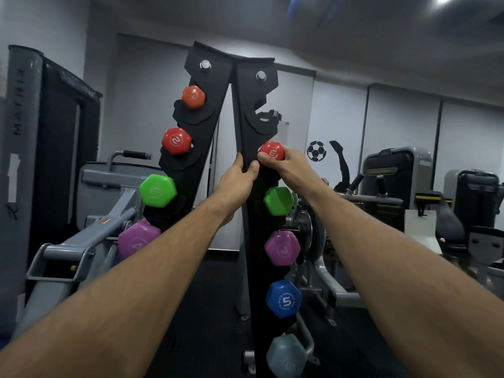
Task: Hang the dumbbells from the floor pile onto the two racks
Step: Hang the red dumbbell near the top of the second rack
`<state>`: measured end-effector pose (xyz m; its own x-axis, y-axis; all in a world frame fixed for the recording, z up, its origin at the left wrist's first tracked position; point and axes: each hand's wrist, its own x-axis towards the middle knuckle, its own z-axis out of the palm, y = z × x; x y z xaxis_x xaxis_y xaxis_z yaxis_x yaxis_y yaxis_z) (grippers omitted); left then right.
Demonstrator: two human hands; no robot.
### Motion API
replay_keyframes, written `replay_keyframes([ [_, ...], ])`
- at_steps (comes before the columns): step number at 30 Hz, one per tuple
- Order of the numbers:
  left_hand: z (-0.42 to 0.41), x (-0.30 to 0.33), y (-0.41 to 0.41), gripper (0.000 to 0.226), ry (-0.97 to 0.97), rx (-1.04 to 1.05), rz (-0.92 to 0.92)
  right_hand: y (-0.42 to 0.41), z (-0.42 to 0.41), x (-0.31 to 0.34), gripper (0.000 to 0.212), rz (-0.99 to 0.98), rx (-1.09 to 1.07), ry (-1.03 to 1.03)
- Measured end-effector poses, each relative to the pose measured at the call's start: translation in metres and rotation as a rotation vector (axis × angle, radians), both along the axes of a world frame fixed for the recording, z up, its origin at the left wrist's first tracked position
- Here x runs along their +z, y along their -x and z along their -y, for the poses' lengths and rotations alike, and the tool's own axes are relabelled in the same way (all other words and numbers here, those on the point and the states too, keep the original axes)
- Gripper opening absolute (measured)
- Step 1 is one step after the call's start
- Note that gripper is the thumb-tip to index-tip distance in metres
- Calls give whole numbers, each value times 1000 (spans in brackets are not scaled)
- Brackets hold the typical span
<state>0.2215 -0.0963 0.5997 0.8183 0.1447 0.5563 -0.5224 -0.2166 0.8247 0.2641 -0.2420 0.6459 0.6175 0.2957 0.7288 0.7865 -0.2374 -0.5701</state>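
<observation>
2 black racks stand in front of me, leaning together at their tops like an A, and I am working at the right rack (246, 110). The left rack (203, 110) already carries 4 dumbbells: an orange one, a red one marked 2, a green one and a purple one, lightest at the top. On the right rack a green dumbbell (278, 201), a purple one, a blue one marked 5 and a grey one at the bottom sit in their cradles, and the 2 cradles above my hands are bare.

My left hand (236, 178) grips the front edge of the right rack, fingers wrapped round it, I judge to steady the frame while weight goes on. My right hand (286, 165) holds the red dumbbell (272, 150), fingers curled round it, at the cradle just above the green one. Whether its handle is already seated in the hook I cannot tell, since my fingers hide it.

That slot fits the order by weight. With 1 upper cradle left on this side, I judge the job nearly done. The floor pile is out of view.
</observation>
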Motion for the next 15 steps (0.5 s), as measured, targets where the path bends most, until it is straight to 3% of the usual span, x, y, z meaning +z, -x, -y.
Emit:
replay_keyframes([
  [5,0,0,1,63,20,-16,0,1,-12,-5,35,35,-145,-60],
  [9,-3,1,0,61,18,-12,6,13,-4,0,39,77,-222,98],
  [13,-6,2,2,58,15,-21,7,20,3,0,65,506,-421,231],
  [15,-6,2,4,56,15,-17,12,21,0,1,60,611,-477,299],
])
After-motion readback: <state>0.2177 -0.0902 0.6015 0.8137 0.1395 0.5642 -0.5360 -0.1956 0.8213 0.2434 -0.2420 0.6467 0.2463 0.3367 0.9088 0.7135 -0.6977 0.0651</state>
